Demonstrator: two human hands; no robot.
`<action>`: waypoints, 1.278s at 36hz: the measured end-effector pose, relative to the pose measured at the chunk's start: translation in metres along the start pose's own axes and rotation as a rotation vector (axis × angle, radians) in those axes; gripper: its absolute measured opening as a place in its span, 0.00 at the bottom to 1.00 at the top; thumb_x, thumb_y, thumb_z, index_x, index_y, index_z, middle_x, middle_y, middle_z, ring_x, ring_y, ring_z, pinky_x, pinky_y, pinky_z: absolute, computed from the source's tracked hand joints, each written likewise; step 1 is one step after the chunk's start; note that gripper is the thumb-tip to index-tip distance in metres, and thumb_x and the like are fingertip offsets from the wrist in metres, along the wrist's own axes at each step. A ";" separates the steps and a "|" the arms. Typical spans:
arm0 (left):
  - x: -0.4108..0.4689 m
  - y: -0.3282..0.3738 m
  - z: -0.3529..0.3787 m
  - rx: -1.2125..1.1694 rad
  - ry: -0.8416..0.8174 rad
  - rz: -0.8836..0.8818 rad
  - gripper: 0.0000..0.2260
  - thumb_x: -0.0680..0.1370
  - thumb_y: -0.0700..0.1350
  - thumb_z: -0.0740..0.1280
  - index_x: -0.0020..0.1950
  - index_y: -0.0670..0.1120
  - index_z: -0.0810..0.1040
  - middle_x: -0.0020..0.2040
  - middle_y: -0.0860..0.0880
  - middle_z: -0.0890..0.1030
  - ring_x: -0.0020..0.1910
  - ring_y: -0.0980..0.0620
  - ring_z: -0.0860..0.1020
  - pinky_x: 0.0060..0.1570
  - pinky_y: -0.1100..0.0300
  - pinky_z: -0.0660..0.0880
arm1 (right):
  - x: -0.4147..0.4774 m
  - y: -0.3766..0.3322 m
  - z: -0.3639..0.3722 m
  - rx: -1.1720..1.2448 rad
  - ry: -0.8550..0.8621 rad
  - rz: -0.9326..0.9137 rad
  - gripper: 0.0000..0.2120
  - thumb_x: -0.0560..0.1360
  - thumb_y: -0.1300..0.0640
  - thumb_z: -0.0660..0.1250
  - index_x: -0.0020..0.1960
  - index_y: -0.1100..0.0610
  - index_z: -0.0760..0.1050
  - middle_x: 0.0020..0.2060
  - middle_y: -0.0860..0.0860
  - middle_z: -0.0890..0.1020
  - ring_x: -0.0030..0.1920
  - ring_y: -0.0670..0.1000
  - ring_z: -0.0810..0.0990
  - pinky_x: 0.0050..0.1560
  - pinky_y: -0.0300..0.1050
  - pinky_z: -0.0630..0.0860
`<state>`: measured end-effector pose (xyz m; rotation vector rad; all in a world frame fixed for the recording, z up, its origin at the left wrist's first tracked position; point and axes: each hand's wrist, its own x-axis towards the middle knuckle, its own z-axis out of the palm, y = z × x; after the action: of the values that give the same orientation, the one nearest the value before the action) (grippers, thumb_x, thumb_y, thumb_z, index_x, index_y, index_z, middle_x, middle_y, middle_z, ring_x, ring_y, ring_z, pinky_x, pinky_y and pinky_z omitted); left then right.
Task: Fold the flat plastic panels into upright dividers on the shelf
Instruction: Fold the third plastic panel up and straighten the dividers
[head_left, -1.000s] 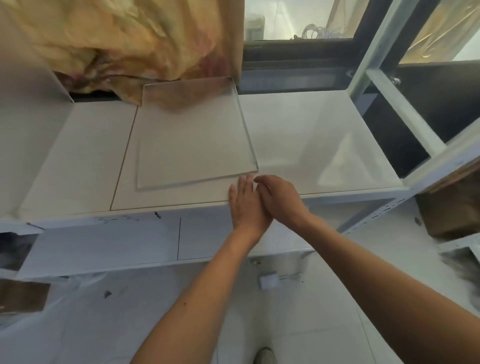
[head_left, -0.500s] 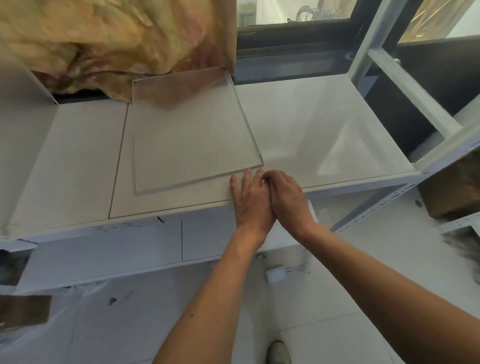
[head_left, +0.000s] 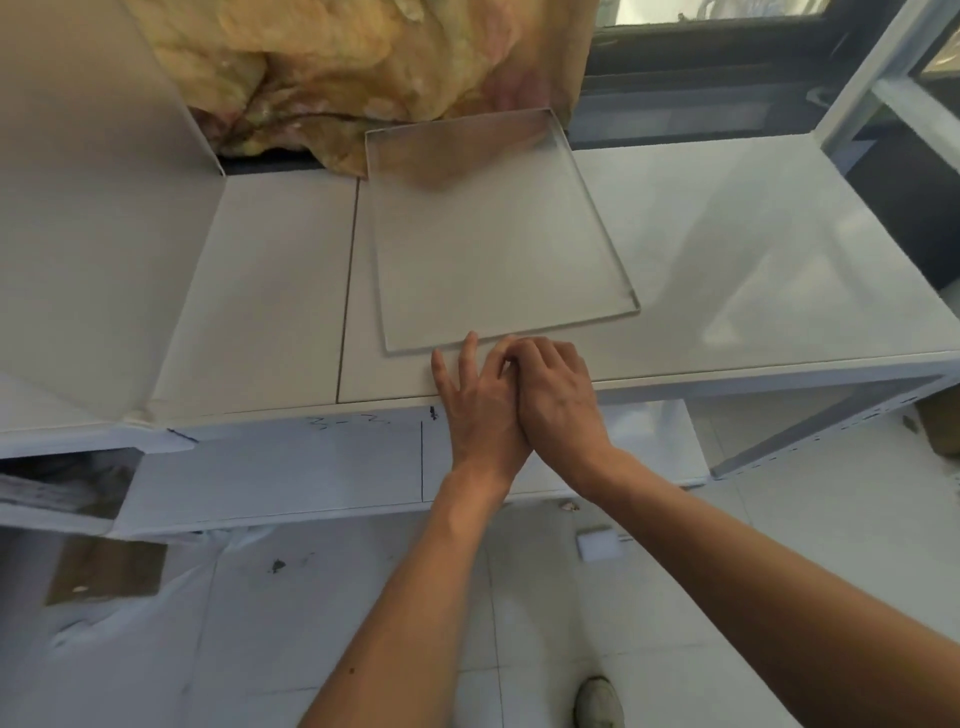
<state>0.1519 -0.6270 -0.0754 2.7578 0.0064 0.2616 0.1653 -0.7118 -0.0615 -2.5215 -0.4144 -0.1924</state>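
Note:
A clear plastic panel (head_left: 493, 244) lies flat on the white shelf (head_left: 753, 249), its far edge against the yellow cloth. My left hand (head_left: 472, 400) lies flat on the shelf at the panel's front edge, fingers straight and spread, one fingertip touching that edge. My right hand (head_left: 558, 395) sits beside it with curled fingers overlapping the left hand's fingers right at the panel's front edge; its fingertips are hidden, so any grip is unclear. A white divider (head_left: 104, 234) stands upright at the left end.
A crumpled yellow cloth (head_left: 337, 67) hangs behind the shelf. A white frame post (head_left: 872, 67) rises at the back right. A lower shelf (head_left: 285, 467) sits below the front lip. On the tiled floor are a small white block (head_left: 597, 543) and my shoe (head_left: 597, 701).
Both hands have stayed together at the panel's front edge and slid slightly left along it. My left fingers have spread. The panel still lies flat.

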 end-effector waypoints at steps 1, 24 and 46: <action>-0.003 -0.008 -0.002 0.000 0.014 -0.011 0.19 0.77 0.48 0.64 0.68 0.51 0.71 0.67 0.54 0.73 0.75 0.41 0.59 0.71 0.34 0.49 | 0.001 -0.006 0.005 -0.003 -0.002 -0.015 0.14 0.79 0.56 0.52 0.56 0.55 0.74 0.53 0.51 0.80 0.54 0.54 0.72 0.55 0.48 0.71; -0.021 -0.102 -0.027 0.114 0.064 -0.126 0.32 0.75 0.67 0.55 0.72 0.49 0.67 0.73 0.52 0.70 0.76 0.45 0.59 0.75 0.42 0.48 | 0.033 -0.016 0.034 -0.199 -0.085 -0.203 0.15 0.81 0.52 0.55 0.63 0.55 0.73 0.64 0.52 0.76 0.63 0.58 0.73 0.62 0.52 0.69; -0.017 -0.108 -0.032 -0.080 0.089 -0.056 0.19 0.76 0.50 0.58 0.64 0.48 0.78 0.66 0.51 0.77 0.71 0.40 0.68 0.72 0.48 0.62 | 0.031 -0.020 0.047 -0.358 -0.094 -0.078 0.20 0.77 0.52 0.55 0.68 0.52 0.69 0.70 0.54 0.70 0.70 0.58 0.67 0.72 0.54 0.60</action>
<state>0.1325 -0.5156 -0.0879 2.6596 0.0943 0.3614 0.1897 -0.6618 -0.0834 -2.8763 -0.5586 -0.1921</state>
